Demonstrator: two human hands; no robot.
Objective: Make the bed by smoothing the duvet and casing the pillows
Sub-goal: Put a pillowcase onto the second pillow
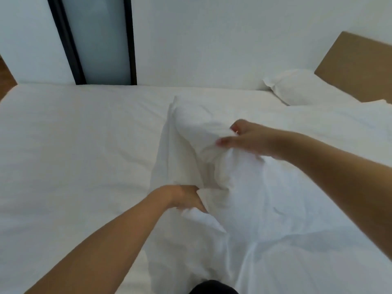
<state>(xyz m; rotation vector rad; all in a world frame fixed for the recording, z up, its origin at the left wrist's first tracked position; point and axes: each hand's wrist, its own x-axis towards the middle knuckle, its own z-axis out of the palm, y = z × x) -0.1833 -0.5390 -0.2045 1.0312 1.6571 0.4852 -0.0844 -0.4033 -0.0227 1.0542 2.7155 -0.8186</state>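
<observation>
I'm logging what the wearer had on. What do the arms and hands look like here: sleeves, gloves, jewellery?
Both forearms are bare to the frame's edge: no sleeves, gloves, watch or bracelets show. The left hand has no visible ring. The right hand has fingernails painted reddish-pink.

A: Lighting? Soft, even, fairly bright; white bedding (84,145) nearly washes out mid-frame, folds faint.
B: Shadows? Weak, greyish, lower right of the frame.
A: Sharpness? Soft throughout, slight blur on both hands.
B: Edges? Wide-angle bowing; door frame (67,39), upper left, leans.
</observation>
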